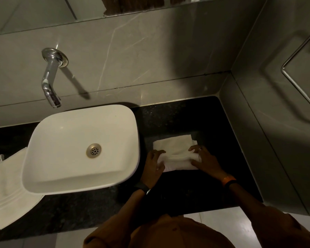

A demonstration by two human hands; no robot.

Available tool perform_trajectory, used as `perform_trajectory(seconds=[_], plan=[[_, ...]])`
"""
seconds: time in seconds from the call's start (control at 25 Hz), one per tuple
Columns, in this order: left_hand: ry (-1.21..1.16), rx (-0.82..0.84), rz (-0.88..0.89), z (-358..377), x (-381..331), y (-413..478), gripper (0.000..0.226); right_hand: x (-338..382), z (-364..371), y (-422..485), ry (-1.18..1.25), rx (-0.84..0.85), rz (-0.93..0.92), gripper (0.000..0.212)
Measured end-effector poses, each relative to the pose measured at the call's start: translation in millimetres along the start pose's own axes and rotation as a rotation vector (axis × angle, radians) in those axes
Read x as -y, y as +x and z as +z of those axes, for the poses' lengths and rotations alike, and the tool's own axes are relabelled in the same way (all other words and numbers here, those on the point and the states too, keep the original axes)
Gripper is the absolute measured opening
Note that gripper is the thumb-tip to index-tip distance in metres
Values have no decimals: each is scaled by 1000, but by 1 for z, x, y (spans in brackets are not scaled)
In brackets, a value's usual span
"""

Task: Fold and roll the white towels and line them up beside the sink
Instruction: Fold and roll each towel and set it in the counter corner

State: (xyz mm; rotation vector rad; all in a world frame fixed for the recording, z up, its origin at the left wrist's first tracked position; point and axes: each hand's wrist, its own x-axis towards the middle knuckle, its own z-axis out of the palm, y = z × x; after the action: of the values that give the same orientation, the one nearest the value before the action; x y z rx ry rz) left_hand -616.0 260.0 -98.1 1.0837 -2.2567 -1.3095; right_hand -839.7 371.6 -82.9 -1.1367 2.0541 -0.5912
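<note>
A small white towel (175, 148) lies on the black counter (195, 187) just right of the white basin (48, 178). Its near part is bunched into a roll while the far part still lies flat. My left hand (153, 164) grips the roll's left end. My right hand (205, 160), with a ring on one finger, grips the right end. A larger white towel (5, 190) lies spread on the counter left of the basin, partly under its rim.
A chrome wall spout (49, 81) hangs over the basin's far side. Grey tiled walls close off the counter at the back and right. A metal rail (297, 51) runs along the right wall. Pale floor tiles (220, 224) show below the counter's front edge.
</note>
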Motion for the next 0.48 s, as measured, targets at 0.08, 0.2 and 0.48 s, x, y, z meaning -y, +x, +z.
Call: perform_trajectory(seconds=[0.08,0.2,0.48], plan=[[253,7,117,2,1,-1,36,3,6,-1,-241,-129,-52,42],[577,91,241,7,5,-7,47,2,12,-9,-645,-180,-211,48],[231,108,92,0,1,-6,54,0,6,-13,-638,-81,-202,63]])
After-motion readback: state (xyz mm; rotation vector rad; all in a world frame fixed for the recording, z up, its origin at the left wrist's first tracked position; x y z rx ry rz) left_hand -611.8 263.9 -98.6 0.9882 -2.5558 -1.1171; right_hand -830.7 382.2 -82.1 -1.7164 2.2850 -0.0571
